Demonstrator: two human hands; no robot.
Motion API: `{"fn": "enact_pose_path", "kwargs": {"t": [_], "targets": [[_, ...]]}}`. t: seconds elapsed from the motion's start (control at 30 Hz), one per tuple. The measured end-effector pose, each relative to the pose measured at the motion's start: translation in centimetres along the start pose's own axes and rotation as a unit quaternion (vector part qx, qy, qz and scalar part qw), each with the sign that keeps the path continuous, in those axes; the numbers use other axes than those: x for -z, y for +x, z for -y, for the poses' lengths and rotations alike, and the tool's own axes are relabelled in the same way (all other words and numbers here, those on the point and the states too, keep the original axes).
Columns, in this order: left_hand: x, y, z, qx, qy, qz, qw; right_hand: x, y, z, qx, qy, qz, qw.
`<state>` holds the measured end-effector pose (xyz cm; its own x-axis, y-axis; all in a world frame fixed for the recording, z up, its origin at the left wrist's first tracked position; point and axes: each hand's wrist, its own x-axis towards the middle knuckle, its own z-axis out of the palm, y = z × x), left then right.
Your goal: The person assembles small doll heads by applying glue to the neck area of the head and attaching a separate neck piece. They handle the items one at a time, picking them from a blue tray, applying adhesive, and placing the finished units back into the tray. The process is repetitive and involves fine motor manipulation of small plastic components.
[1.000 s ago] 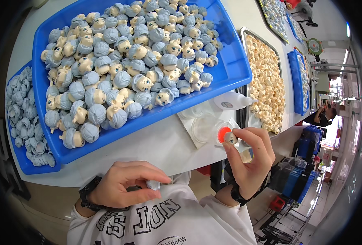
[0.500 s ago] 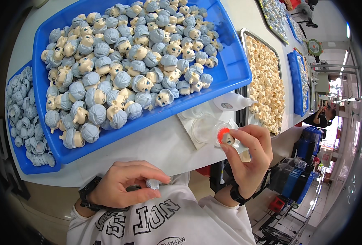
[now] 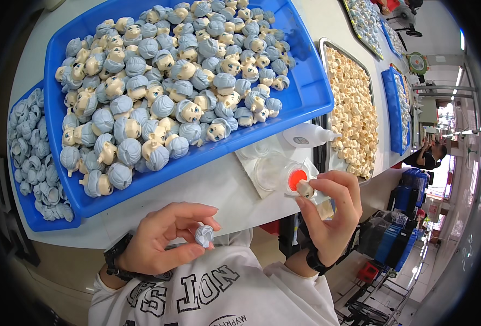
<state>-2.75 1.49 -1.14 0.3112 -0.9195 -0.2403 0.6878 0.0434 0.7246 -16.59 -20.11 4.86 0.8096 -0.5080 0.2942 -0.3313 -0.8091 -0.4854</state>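
Between the thumb and fingers of my left hand [image 3: 167, 239] is a small grey-blue doll hair piece [image 3: 204, 236], held in front of my shirt. My right hand [image 3: 332, 209] pinches a small cream doll face piece [image 3: 305, 188] between thumb and index finger. It is right beside a clear round dish with a bright red-orange inside [image 3: 297, 179]; whether they touch I cannot tell. Behind my hands, a large blue tray [image 3: 208, 157] holds many doll heads [image 3: 156, 103] with grey-blue hair and painted eyes.
A smaller blue tray [image 3: 69, 225] of grey-blue hair pieces [image 3: 31, 141] stands at the left. At the right a metal tray [image 3: 325, 49] holds cream parts [image 3: 351, 108]. A white squeeze bottle [image 3: 305, 136] lies near clear round containers [image 3: 267, 174]. Another person [image 3: 429, 157] is far right.
The face piece in my right hand has turned and moved slightly down, off the red-orange area. My left fingers have opened around the hair piece, which now shows more fully.
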Motion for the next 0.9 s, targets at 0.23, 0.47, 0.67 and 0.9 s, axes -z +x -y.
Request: {"fn": "enact_pose_path", "kwargs": {"t": [0.23, 0.47, 0.67, 0.9], "targets": [[0.9, 0.1, 0.4, -0.049, 0.034, 0.040, 0.997, 0.0, -0.2, -0.1, 0.008, 0.002, -0.008, 1.000], [0.6, 0.0, 0.2, -0.050, -0.013, 0.018, 0.999, -0.8, -0.7, 0.0, 0.022, -0.007, -0.089, 0.996], [0.9, -0.1, 0.5, -0.051, -0.032, 0.030, 0.998, -3.4, -1.7, 2.1, 0.144, 0.225, -0.060, 0.962], [0.6, 0.0, 0.6, -0.088, -0.044, 0.027, 0.995, -5.9, -2.8, 4.6, 0.131, 0.307, 0.006, 0.943]]}}
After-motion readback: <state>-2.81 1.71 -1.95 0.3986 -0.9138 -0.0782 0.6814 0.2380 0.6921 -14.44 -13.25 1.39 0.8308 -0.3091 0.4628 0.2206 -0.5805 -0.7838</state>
